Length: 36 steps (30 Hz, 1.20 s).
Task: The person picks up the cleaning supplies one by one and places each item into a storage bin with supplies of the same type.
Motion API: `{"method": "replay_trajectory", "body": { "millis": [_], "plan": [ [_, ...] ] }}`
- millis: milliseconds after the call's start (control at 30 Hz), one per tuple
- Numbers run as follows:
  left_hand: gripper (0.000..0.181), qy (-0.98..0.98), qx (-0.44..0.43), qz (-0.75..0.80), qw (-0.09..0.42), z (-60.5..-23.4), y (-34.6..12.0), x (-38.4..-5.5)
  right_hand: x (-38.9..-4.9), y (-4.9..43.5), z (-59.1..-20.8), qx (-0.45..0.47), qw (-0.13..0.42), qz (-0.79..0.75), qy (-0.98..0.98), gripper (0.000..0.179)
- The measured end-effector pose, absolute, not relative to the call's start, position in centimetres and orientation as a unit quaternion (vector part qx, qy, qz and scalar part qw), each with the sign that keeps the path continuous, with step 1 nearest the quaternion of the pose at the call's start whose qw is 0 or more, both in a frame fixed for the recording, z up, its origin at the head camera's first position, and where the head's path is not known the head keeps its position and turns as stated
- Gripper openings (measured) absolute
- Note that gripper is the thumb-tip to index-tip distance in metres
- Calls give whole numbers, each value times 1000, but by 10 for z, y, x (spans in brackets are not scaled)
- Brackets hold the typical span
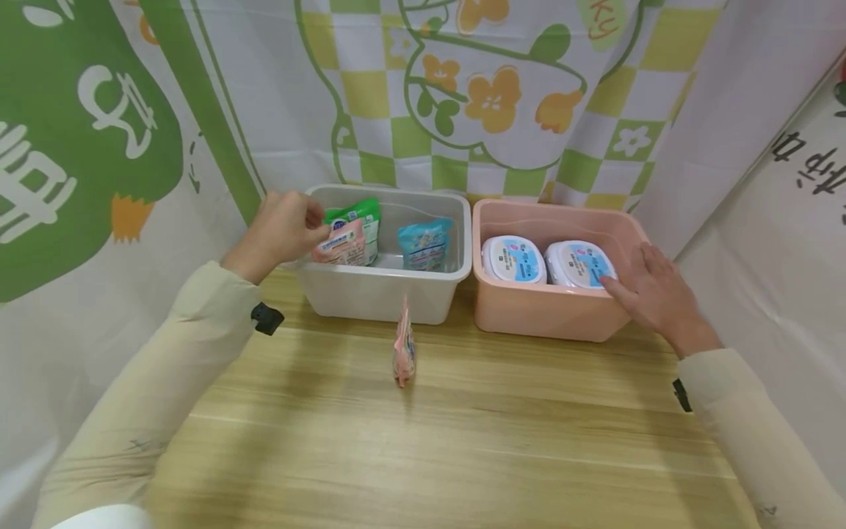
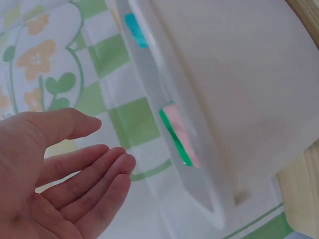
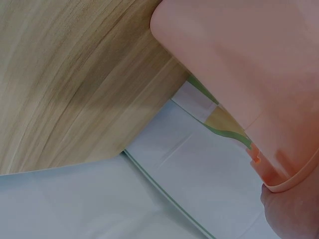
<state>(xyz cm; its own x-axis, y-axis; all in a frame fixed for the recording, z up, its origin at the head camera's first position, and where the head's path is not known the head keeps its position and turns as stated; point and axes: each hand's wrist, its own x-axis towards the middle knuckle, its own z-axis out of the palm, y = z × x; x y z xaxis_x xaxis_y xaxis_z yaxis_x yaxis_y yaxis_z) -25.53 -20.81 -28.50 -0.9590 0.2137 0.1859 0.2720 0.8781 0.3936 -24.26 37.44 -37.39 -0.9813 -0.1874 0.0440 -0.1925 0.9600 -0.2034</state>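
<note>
My left hand [image 1: 286,226] hovers at the left end of a light grey bin [image 1: 377,297]. Its fingers are loosely bent and, in the left wrist view, nothing lies between them and the thumb. Inside this bin stand a pink packet [image 1: 345,244], a green packet [image 1: 371,217] and a blue packet [image 1: 425,242]. At the right end of a pink bin [image 1: 548,312], my right hand [image 1: 657,290] rests over the rim with extended fingers. Its thumb reaches in near a white tub [image 1: 581,263] with a blue-and-white lid. Another such tub [image 1: 514,258] sits to its left.
A pink packet [image 1: 405,349] stands upright, edge-on, on the wooden table [image 1: 463,441] before the grey bin. The two bins stand side by side against a printed cloth [image 1: 489,95]. Cloth also hangs along the left and right sides.
</note>
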Motion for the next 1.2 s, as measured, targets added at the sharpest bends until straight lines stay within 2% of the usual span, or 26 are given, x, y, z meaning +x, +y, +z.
{"method": "replay_trajectory", "body": {
  "millis": [267, 633, 800, 967, 1200],
  "plan": [
    [29, -968, -129, -207, 67, -274, -199, -239, -242, 376, -374, 94, 9, 102, -990, 102],
    [29, -960, -165, -213, 73, -268, -179, -211, -243, 375, -376, 107, 35, 105, -988, 97],
    [21, -955, -191, -210, 86, -271, -168, -203, -243, 376, -375, 102, 26, 110, -988, 99],
    [20, -954, -200, -213, 67, -275, -156, -196, -243, 377, -375, 96, 6, 114, -989, 102],
    [23, -951, -222, -206, 58, -283, -142, -187, -244, 377, -376, 103, 22, 115, -988, 101]
  ]
}}
